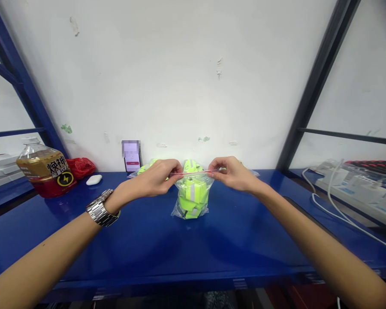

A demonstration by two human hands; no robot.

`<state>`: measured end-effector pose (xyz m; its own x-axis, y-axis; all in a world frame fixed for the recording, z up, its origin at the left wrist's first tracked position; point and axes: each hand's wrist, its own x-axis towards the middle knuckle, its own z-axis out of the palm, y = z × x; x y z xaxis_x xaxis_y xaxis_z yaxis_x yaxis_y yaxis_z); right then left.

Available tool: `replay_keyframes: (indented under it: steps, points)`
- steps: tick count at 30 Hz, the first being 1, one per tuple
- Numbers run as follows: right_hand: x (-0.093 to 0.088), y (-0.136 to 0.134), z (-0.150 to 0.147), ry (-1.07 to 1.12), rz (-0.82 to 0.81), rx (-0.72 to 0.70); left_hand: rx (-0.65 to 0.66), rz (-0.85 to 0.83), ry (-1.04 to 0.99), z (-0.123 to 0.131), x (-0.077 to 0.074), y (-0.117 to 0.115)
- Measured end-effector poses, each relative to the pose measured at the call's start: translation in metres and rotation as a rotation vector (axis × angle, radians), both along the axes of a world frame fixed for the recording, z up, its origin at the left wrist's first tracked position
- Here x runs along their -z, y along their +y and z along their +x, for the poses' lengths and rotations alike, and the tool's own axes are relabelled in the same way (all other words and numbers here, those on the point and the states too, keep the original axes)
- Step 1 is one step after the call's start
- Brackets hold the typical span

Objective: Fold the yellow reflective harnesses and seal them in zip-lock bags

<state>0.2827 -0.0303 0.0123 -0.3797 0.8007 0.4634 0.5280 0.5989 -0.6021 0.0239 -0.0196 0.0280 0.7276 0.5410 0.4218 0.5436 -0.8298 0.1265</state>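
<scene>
A clear zip-lock bag (193,197) stands upright on the blue shelf, with a folded neon-yellow reflective vest (197,191) with grey strips inside it. My left hand (161,176) pinches the left end of the bag's red-lined top edge between thumb and fingers. At the right end of that edge, my right hand (231,173) pinches it the same way. The edge is stretched straight between both hands. Behind the bag, more neon-yellow bundles (193,164) in clear plastic lie by the wall, partly hidden by my hands.
On the left of the blue shelf (141,244) are a large drink bottle (46,167), a red plastic bag (81,167) and a white case (94,180). A phone (131,156) leans on the wall. White cables (330,206) and a power strip (366,193) occupy the right.
</scene>
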Motion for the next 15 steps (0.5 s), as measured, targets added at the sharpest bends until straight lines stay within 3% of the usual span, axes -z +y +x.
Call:
replay_keyframes:
  steps: [7, 15]
  points:
    - [0.000, -0.001, -0.005, 0.091, -0.056, 0.061, 0.005, 0.024, -0.015, 0.002, 0.001, -0.001]
    - [0.006, 0.000, -0.018, 0.174, -0.016, 0.285, 0.033, -0.026, -0.054, 0.005, -0.001, -0.004]
